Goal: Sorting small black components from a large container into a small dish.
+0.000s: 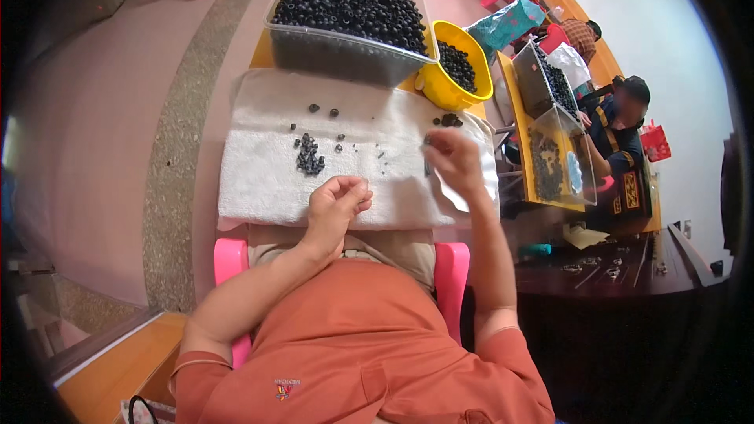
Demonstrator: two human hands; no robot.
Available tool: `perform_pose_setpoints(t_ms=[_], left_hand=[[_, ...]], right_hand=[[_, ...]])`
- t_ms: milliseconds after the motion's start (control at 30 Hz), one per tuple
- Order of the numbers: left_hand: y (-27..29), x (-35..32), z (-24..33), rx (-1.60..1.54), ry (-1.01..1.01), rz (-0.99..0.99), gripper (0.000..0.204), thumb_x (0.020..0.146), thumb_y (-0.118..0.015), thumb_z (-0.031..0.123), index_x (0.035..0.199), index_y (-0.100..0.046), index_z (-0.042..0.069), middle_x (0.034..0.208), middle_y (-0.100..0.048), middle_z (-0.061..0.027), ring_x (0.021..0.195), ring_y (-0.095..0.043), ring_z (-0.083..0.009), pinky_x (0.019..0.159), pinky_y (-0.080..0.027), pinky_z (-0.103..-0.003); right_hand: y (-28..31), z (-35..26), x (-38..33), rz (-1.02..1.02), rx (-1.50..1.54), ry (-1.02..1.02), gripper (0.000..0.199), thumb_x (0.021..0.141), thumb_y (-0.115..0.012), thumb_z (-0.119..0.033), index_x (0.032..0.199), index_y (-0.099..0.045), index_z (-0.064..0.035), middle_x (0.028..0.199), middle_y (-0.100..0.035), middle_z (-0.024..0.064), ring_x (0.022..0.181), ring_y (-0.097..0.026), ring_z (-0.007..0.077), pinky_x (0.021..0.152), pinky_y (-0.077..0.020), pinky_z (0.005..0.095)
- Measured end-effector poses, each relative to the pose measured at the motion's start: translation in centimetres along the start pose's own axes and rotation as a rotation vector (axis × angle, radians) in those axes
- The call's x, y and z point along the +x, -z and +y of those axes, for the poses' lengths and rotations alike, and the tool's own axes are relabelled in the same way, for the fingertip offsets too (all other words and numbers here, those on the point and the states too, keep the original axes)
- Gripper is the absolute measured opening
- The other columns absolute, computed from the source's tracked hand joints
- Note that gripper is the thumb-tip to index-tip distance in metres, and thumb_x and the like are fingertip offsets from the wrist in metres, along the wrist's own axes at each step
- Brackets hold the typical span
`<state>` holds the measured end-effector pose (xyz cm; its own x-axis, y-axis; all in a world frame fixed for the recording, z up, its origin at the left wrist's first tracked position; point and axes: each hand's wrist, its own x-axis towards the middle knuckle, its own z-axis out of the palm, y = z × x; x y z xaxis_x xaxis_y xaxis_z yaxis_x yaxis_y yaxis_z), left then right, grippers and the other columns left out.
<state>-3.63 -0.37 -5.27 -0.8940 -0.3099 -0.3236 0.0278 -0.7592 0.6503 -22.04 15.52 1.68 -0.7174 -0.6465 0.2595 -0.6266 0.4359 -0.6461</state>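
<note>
My left hand (339, 206) is over the near edge of a white towel (259, 165), thumb and index finger pinched together. Whatever sits in that pinch is too small or hidden to name. To the right, my right hand (454, 159) is raised over the towel with curled fingers, a little blurred. A dark bit shows by its fingertips, but its kind is unclear. Just beyond that hand lies a small dark clump (451, 120). A pile of small black ring-like parts (309, 159) rests left of centre, with several loose ones and tiny specks around it.
At the far edge stand a clear plastic bin (338, 55) full of black parts and a yellow bowl (450, 93) holding more. On the right, a person (620, 126) sits by a table with two clear bins (542, 82). Pink chair arms (452, 267) flank me.
</note>
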Motion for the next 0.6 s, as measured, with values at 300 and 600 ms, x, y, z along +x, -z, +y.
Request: perform_pose_setpoints(t_ms=[300,600], left_hand=[[-0.3,0.2,-0.3,0.000,-0.016,-0.013,0.012,0.090,-0.066,0.008,0.100,-0.062,0.001,0.091,-0.064,-0.0047,0.083,-0.062,-0.0117,0.076,-0.053,-0.026],[0.2,0.4,-0.2,0.036,-0.002,-0.023,0.015,0.092,-0.066,0.011,0.103,-0.062,0.002,0.095,-0.063,-0.0045,0.087,-0.062,-0.0119,0.078,-0.053,-0.025]], right_hand=[[5.5,5.4,9.2,0.565,-0.269,0.017,0.036,0.082,-0.073,-0.011,0.115,-0.065,0.0021,0.089,-0.069,0.0113,0.077,-0.068,0.0173,0.069,-0.0524,0.0262],[-2.9,0.6,5.5,0.049,-0.007,0.176,0.011,0.081,-0.071,-0.001,0.092,-0.070,0.0005,0.084,-0.068,0.0070,0.071,-0.064,0.0135,0.066,-0.0511,0.0240]])
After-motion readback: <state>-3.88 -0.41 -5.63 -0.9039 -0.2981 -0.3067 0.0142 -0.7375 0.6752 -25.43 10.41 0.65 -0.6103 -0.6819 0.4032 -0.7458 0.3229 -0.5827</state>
